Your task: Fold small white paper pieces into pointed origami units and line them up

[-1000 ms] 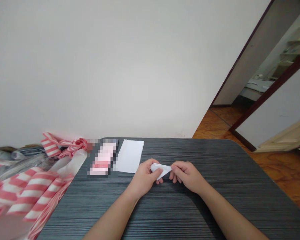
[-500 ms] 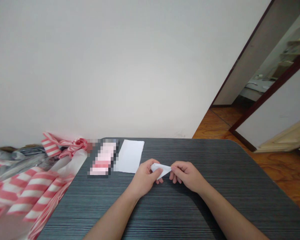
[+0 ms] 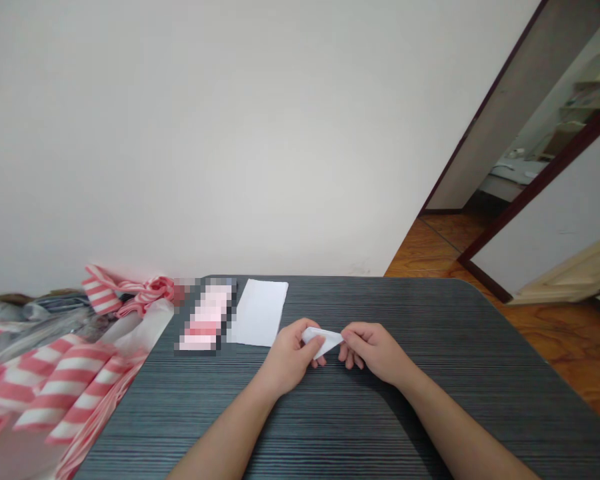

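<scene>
A small piece of folded white paper is held between my two hands above the dark table. My left hand is closed on its wide end, with the thumb lying across the near face. With thumb and index finger, my right hand pinches the pointed right tip. The paper's upper edge shows a fold with a slight opening. Fingers hide both of its ends.
White paper sheets lie at the table's back left. Beside them is a pixelated pink and dark rectangular item. Red-and-white striped cloth is heaped left of the table. A white wall rises behind; a doorway stands at right.
</scene>
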A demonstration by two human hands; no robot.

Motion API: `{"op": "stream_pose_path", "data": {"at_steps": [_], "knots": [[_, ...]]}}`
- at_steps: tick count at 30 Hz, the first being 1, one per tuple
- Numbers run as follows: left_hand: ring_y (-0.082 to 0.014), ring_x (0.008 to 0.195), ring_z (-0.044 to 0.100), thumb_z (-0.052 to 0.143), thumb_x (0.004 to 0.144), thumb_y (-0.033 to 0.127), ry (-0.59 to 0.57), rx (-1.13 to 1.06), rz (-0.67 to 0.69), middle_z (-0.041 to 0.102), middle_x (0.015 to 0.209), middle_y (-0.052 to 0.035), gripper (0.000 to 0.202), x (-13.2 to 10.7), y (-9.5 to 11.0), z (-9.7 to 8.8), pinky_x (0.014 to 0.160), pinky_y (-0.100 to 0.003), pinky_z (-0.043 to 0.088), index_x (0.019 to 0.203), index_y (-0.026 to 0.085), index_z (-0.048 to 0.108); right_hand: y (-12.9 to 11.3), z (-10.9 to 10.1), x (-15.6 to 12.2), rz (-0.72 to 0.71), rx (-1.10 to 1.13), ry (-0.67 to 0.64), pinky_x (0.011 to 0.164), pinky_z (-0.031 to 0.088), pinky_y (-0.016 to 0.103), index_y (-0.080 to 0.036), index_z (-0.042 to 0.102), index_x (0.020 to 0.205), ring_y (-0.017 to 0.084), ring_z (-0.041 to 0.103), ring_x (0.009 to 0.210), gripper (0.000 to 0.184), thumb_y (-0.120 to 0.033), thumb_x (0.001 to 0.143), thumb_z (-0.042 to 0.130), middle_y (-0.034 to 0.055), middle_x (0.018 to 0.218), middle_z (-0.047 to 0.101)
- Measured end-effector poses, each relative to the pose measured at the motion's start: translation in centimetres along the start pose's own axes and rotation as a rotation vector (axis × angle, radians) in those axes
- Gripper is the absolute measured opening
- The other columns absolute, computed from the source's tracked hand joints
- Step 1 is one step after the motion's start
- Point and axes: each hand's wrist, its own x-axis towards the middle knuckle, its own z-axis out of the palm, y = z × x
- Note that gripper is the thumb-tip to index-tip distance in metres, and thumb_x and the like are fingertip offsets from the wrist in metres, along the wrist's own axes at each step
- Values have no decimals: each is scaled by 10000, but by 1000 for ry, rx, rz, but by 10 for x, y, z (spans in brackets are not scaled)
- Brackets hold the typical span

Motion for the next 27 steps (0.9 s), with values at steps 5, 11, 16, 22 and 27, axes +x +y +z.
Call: {"op": "stream_pose_path", "data": {"at_steps": [5, 11, 16, 22, 27], "knots": [[-123, 528, 547, 545, 794, 338, 9, 6, 0, 612, 604, 3, 200, 0, -1, 0, 513, -220, 420, 892, 168, 506, -1, 0, 0, -5, -23, -5, 392, 355, 181, -135, 593, 679, 83, 514, 434, 356, -381, 887, 442, 21, 560, 610], [-126, 524, 549, 553, 788, 352, 20, 14, 1, 607, 592, 9, 222, 0, -2, -1, 507, -221, 419, 909, 170, 516, -2, 0, -1, -7, -39, -3, 395, 354, 182, -133, 590, 673, 83, 513, 432, 362, -384, 888, 443, 21, 554, 610], [-120, 513, 542, 563, 779, 357, 15, -8, -9, 603, 586, 8, 221, 1, -2, -1, 500, -215, 414, 888, 168, 526, -4, 1, -1, -6, -33, -18, 406, 370, 187, -131, 600, 697, 91, 530, 460, 353, -383, 888, 442, 30, 582, 619], [-118, 504, 540, 569, 773, 357, 2, -26, -12, 599, 583, 10, 219, 1, -4, 0, 494, -216, 410, 876, 168, 527, -7, 1, -2, -16, -58, -29, 430, 385, 190, -135, 608, 673, 90, 527, 462, 355, -372, 887, 452, 20, 555, 607], [-119, 503, 541, 568, 774, 354, -10, -41, -16, 596, 571, 11, 215, 0, -3, 0, 496, -216, 408, 870, 167, 523, -6, 2, -2, -6, -43, -37, 426, 385, 194, -136, 604, 681, 90, 518, 453, 345, -372, 885, 456, 20, 559, 608]]}}
